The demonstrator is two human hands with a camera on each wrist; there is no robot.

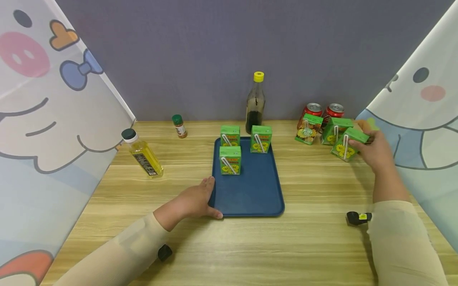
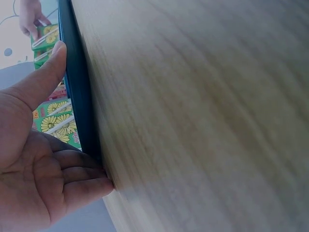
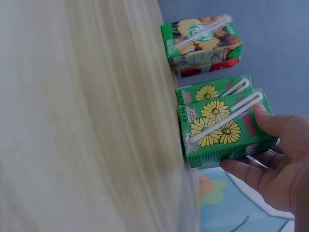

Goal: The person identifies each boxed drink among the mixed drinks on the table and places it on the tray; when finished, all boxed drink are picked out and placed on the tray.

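Note:
My right hand point(image 1: 377, 151) grips a green drink carton point(image 1: 344, 150) with yellow flowers and a white straw, thumb on one side and fingers on the other. In the right wrist view this carton point(image 3: 222, 128) tilts beside a matching carton point(image 3: 207, 91) behind it. My left hand point(image 1: 195, 201) rests at the near left corner of a dark blue tray point(image 1: 254, 190), thumb along the front rim and fingers along the left side. On the tray stand three green cartons: one at back left point(image 1: 230, 135), one at back right point(image 1: 261, 139), one in front point(image 1: 230, 161).
Another green carton point(image 1: 308, 129) with a different picture stands before two red cans point(image 1: 332, 111). A dark sauce bottle point(image 1: 255, 105) is behind the tray. Leftward are a green-capped spice jar point(image 1: 180, 126) and an oil bottle point(image 1: 144, 157). Patterned panels flank the wooden table point(image 1: 315, 246).

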